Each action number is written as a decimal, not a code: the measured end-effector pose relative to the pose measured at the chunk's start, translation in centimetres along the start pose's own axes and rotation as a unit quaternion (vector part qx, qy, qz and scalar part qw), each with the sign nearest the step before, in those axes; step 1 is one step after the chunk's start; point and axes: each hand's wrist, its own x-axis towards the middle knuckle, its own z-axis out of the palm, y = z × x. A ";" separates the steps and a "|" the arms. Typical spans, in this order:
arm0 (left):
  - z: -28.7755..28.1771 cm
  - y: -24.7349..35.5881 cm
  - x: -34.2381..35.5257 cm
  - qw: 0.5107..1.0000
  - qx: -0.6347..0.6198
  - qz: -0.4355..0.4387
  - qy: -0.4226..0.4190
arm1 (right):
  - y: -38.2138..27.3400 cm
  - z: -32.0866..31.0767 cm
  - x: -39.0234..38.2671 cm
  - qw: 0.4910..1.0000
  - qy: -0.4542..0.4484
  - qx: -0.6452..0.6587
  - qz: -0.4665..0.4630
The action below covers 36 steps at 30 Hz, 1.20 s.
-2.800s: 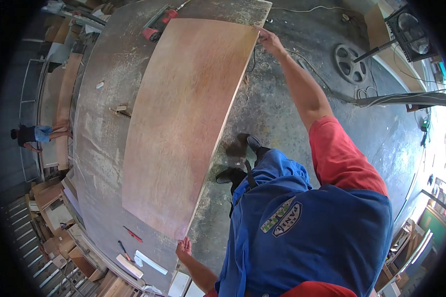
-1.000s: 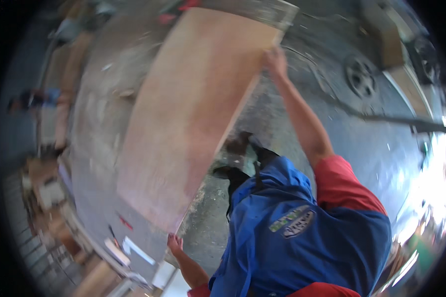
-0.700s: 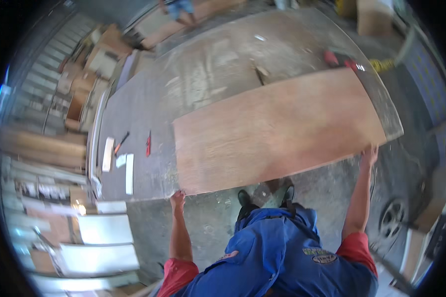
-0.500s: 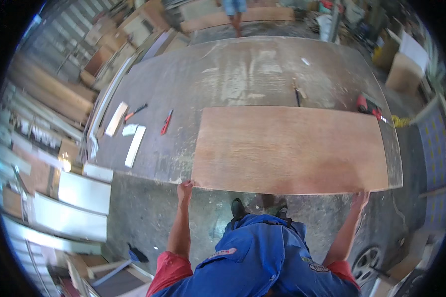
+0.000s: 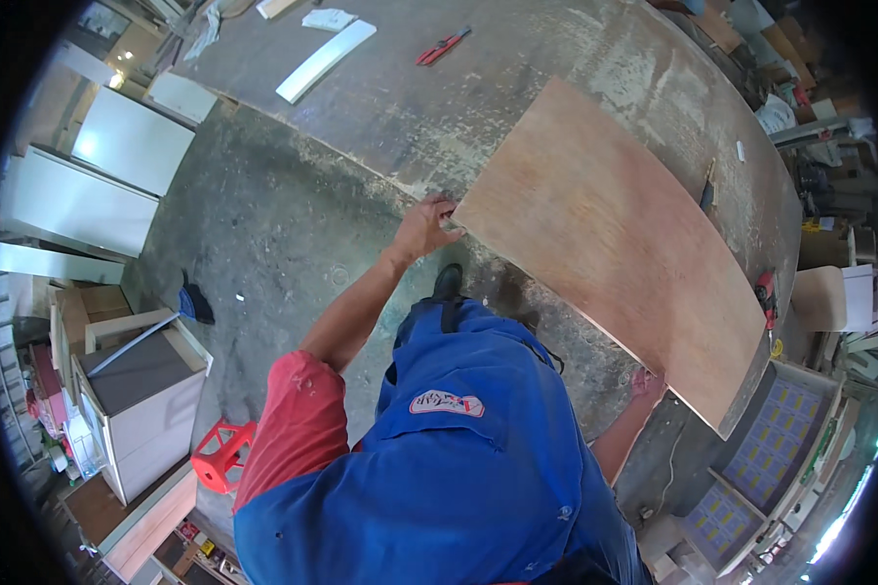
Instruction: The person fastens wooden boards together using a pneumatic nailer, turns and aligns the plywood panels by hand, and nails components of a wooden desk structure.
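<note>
A long reddish-brown plywood panel (image 5: pixel 610 249) lies flat on the large worn worktable (image 5: pixel 546 44), along its near edge. At the panel's near left corner is my left hand (image 5: pixel 426 229), thumb and fingers spread around the corner with a small gap showing. My right hand (image 5: pixel 647 383) grips the panel's near edge close to its right end; its fingers are partly hidden by the board. A red hand tool (image 5: pixel 444 46) and a white strip (image 5: pixel 327 60) lie on the table to the left of the panel.
Beyond the panel's right end lies a red power tool (image 5: pixel 767 297). White boards (image 5: pixel 132 141) lean at the left. A box-like cabinet (image 5: pixel 146 390) and a red stool (image 5: pixel 222 453) stand at the lower left. A cord (image 5: pixel 671 468) trails over the floor at the right.
My view has turned to the right, so the table and panel appear slanted. My left hand has loosened from the panel's corner and its fingers have spread. My right hand still holds the near edge.
</note>
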 end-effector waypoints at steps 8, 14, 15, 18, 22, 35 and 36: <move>0.0 -2.3 -1.2 0.995 -0.004 0.092 0.048 | -1.7 1.2 1.9 0.990 0.098 -0.048 0.088; 0.5 -3.0 -1.5 0.988 0.016 0.129 0.088 | -2.4 2.5 0.9 0.983 0.108 -0.099 0.114; 0.7 -3.3 -1.7 0.987 0.007 0.126 0.098 | -2.5 2.9 0.8 0.979 0.105 -0.128 0.120; 1.2 -2.5 -2.2 0.982 -0.020 0.115 0.145 | -2.9 2.1 1.6 0.980 0.095 -0.129 0.119; 1.4 -1.7 -4.8 0.983 -0.095 -0.015 0.158 | -3.2 4.2 -0.3 0.964 0.144 -0.198 0.107; 1.5 1.7 -0.7 0.979 -0.102 -0.106 0.139 | -1.1 12.3 -6.0 0.613 -0.050 -0.714 -0.335; 1.5 1.4 -0.7 0.978 -0.117 -0.118 0.124 | -0.3 14.4 -7.5 0.612 -0.093 -0.703 -0.351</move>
